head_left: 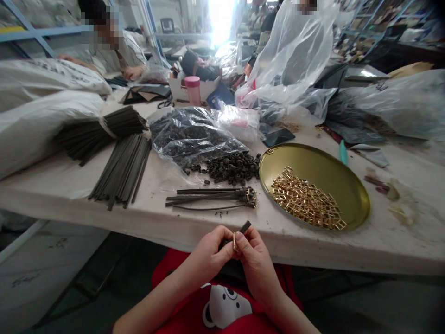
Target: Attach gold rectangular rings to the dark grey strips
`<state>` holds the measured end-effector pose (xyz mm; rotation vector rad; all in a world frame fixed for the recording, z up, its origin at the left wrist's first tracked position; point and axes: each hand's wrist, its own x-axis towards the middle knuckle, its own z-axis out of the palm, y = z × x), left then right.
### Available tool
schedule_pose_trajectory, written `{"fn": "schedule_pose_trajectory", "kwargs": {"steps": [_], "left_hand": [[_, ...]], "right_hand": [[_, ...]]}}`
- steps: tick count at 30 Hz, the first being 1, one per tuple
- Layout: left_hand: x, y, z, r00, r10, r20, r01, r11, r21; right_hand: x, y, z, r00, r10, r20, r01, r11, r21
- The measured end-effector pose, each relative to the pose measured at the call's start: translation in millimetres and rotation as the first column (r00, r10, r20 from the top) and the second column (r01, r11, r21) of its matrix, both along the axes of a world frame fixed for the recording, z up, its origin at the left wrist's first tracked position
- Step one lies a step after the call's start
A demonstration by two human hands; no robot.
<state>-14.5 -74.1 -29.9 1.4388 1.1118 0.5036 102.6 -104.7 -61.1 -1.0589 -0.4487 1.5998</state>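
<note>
Just off the table's front edge, my left hand [217,248] and my right hand [253,250] meet with fingers pinched together. Between them is a dark strap [245,227], its end poking up past the right fingers. A gold buckle [234,241] sits around the strap at the fingertips; its far side is hidden. Behind my hands lie several straps with buckles fitted [212,197]. To the right, a round gold tray [358,199] holds a heap of gold buckles [306,199]. A pile of small black loops [234,168] spills from a clear plastic bag [194,132].
Loose dark straps [120,171] and a tied bundle [104,127] lie at left beside white sacks [52,109]. A pink-lidded jar [193,90], a phone-like dark slab [279,138] and a teal-handled tool [343,152] stand or lie farther back. Another person [118,55] works at the far left.
</note>
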Motion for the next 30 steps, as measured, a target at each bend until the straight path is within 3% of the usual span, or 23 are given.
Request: {"fn": "schedule_pose_trajectory", "kwargs": {"steps": [4, 8, 13, 19, 25, 30], "left_hand": [[1.6, 3.2, 2.4, 0.999, 0.017, 0.045, -0.014, 0.997, -0.079], [1.9, 7.4, 10.5, 0.998, 0.018, 0.067, -0.005, 0.98, -0.199], [1.8, 8.3, 13.3, 0.999, 0.001, 0.053, 0.012, 0.973, -0.232], [1.4, 8.4, 14.1, 0.994, -0.012, 0.107, 0.04, 0.965, -0.258], [4.1, 7.0, 13.0, 0.996, -0.024, 0.089, 0.047, 0.962, -0.267], [5.7, 5.0, 9.5, 0.994, -0.017, 0.106, 0.044, 0.964, -0.263]], "right_hand": [[5.1, 2.1, 0.7, 0.996, 0.041, -0.084, -0.041, 0.999, 0.008], [17.4, 5.2, 0.4, 0.996, 0.092, 0.014, -0.092, 0.995, 0.042], [28.1, 8.2, -1.1, 0.98, 0.158, 0.12, -0.162, 0.986, 0.031], [31.7, 10.8, 0.2, 0.977, 0.212, 0.026, -0.212, 0.977, 0.029], [33.2, 14.3, 12.0, 0.958, 0.096, 0.269, -0.133, 0.983, 0.123], [31.0, 14.6, 21.6, 0.939, 0.055, 0.338, -0.109, 0.984, 0.141]]}}
